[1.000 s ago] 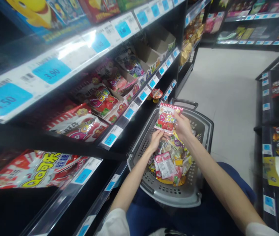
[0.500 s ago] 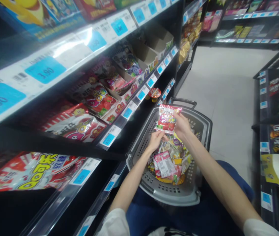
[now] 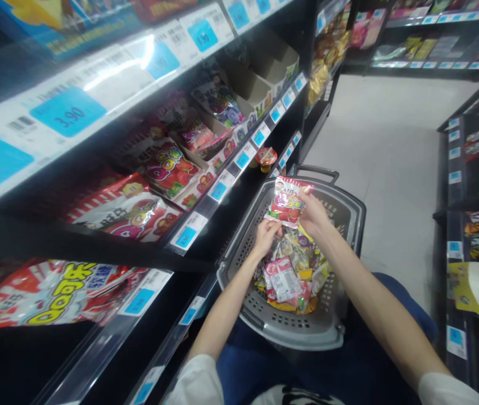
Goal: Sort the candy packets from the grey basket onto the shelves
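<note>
I hold a small red and white candy bag (image 3: 288, 201) above a grey plastic shopping basket (image 3: 346, 211) that rests on my lap. My right hand (image 3: 313, 215) grips the bag's right edge, fingers closed on it. My left hand (image 3: 266, 234) pinches the bag's lower left corner. Under both hands the basket holds a heap of several bright snack packets (image 3: 290, 274).
Dark shelves on my left carry red candy bags (image 3: 127, 209) and cardboard display boxes (image 3: 260, 79), with blue price tags (image 3: 68, 111) along the edges. A small orange cup (image 3: 266, 158) sits on a lower shelf. More shelves stand right, with light floor (image 3: 395, 146) between.
Both hands have kept hold of the candy bag and turned it a little, so its face shows differently. The view has shifted slightly.
</note>
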Demonstrator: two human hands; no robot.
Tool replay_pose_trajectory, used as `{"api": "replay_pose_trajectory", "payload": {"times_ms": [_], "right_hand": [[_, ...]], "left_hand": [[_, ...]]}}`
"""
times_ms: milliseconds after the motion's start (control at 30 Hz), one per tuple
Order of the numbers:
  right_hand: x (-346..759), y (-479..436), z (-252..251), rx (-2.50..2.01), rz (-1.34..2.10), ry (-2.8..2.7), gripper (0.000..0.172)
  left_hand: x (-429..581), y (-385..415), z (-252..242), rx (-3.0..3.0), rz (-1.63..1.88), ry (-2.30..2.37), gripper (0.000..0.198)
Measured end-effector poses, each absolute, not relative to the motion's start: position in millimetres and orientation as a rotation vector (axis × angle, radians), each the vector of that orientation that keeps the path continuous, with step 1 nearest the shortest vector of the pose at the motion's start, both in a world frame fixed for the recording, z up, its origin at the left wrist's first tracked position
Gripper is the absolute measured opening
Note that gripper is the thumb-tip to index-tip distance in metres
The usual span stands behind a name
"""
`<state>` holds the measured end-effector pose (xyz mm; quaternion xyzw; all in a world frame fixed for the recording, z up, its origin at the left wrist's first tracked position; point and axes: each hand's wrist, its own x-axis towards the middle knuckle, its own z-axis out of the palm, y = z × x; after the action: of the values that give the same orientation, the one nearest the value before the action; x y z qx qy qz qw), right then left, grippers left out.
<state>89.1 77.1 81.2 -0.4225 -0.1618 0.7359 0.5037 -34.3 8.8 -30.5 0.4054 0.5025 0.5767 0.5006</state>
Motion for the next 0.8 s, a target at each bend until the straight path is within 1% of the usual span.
{"api": "replay_pose_trajectory", "payload": {"times_ms": [100, 367, 567, 800], "right_hand": [[89.3, 79.4, 79.3, -1.048, 1.769, -0.380, 0.008], [91.7, 81.9, 79.3, -1.067, 1.822, -0.356, 0.010], [89.5, 81.4, 80.3, -1.060, 1.841, -0.357, 0.008], [87.9, 82.9, 76.2, -1.085, 1.848, -0.349, 0.005]], "left_hand": [[-34.8, 9.1, -31.5, 0.989, 1.404, 1.206, 0.041], [-33.0, 7.5, -31.2, 0.990, 1.369, 1.224, 0.052], [-36.8, 6.7, -34.7, 1.153, 1.289, 1.305, 0.066], [-34.2, 7.8, -38.2, 1.117, 1.307, 1.311, 0.062]]}}
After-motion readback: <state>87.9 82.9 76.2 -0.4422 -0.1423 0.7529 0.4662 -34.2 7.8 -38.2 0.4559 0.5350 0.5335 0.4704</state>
